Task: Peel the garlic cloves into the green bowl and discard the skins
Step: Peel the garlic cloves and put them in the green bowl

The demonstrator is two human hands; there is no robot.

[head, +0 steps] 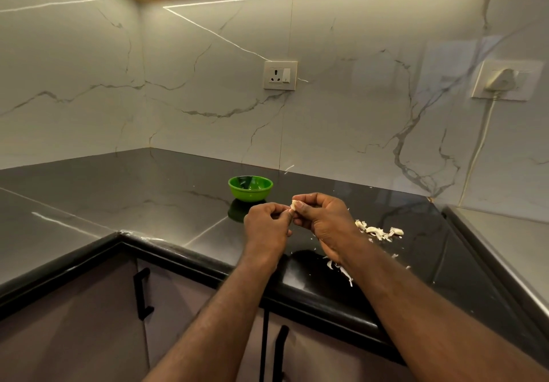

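We are holding a garlic clove [293, 205] above the black countertop [148, 194], just in front of the green bowl [250, 189], our right hand [323, 221] pinching it between thumb and curled fingers while our left hand [266, 227] is pinching its lower end with thumb and forefinger, the two hands touching. The green bowl is sitting upright near the back wall, and we cannot tell what is lying inside it. Loose garlic skins [378, 231] are lying in a small heap on the countertop just right of our right hand, with more scraps [341, 270] lying nearer the front edge beside our right wrist
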